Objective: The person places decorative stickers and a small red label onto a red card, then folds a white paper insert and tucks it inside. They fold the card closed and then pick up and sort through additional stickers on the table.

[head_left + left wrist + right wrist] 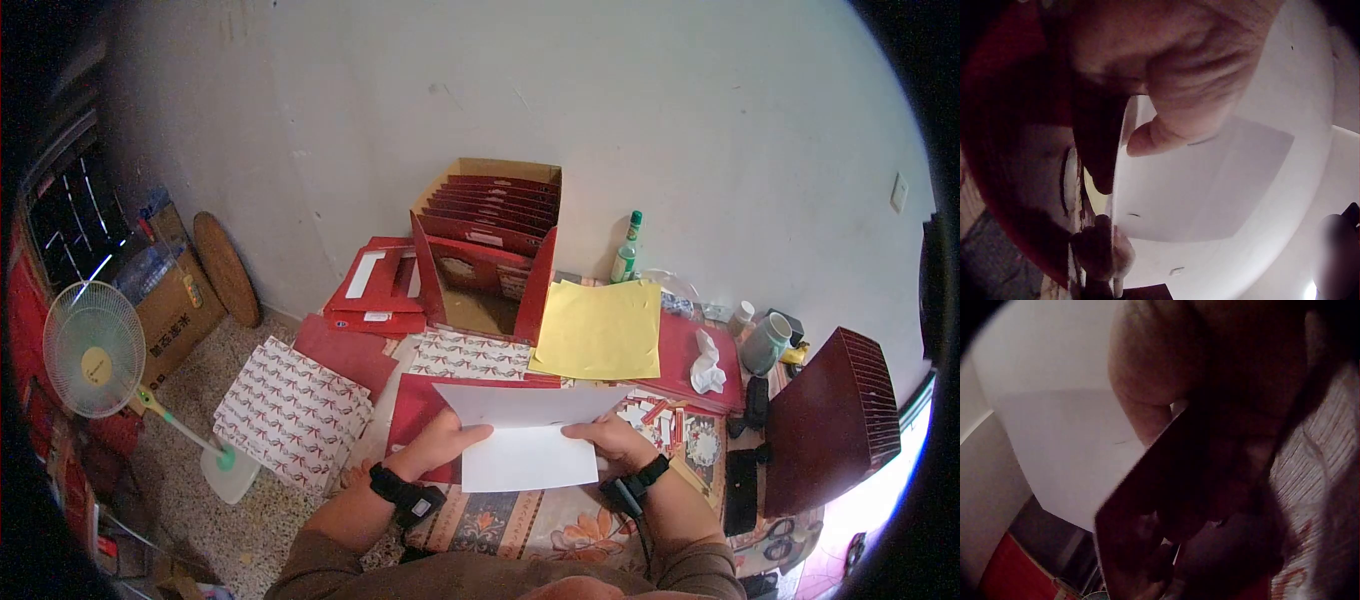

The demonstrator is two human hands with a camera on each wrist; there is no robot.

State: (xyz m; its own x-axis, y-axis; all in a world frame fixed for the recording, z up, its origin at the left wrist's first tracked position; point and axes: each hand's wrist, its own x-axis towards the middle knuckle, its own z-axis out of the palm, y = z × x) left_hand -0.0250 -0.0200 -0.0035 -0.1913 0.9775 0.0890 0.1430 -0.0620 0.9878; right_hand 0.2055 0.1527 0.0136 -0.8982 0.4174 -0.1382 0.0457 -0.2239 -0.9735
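Observation:
Both hands hold a folded sheet of white card [530, 462] over the front of the table, its far half tilted up along a crease. At its left side my left hand [440, 445] pinches the card, thumb on the white inner face and fingers behind. On the opposite side my right hand [615, 440] grips it the same way. The left wrist view has the left thumb [1154, 137] lying on the white face. In the right wrist view, the card's underside [1141, 506] is dark, with the right fingers in shadow beneath it. Dark red card [410, 410] lies under the sheet.
Behind stands a box [430, 225] of red folders, with red packs [375, 290] beside it. Yellow sheets [600, 330], a green bottle [626, 250] and a mug [766, 340] are to the right. Patterned sheets [290, 415] and a fan [95, 350] are left.

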